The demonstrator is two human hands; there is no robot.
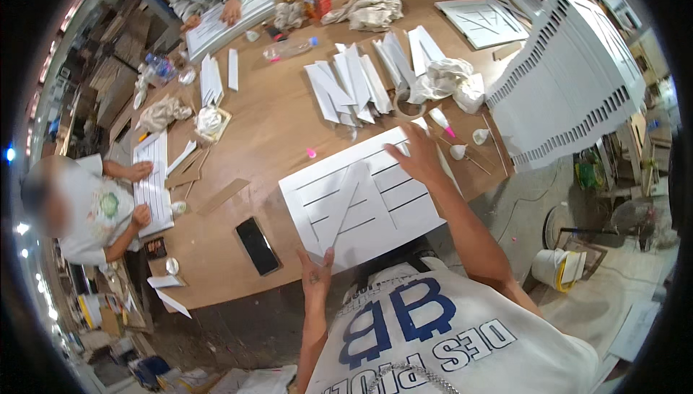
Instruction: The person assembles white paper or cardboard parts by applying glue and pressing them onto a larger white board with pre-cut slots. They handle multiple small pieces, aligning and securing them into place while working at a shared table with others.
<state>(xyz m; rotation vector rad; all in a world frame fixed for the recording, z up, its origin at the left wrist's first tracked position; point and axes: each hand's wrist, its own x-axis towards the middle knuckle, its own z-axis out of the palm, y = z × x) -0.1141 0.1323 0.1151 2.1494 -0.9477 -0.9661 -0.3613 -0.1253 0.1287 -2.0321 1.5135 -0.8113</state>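
A white board with dark slots lies before me at the table's near edge. Across its left half slants a long white strip. My left hand is at the board's near-left corner, thumb and fingers closed around the strip's lower end. Over the board's far-right edge, my right hand has its fingers spread and holds nothing; whether it touches the board I cannot tell. A black phone lies on the table left of the board.
White strips lie in piles beyond the board, beside crumpled cloth. Pink-tipped white glue bottles lie to the right, near a tall stack of slotted boards. Co-workers handle boards at the left and far side.
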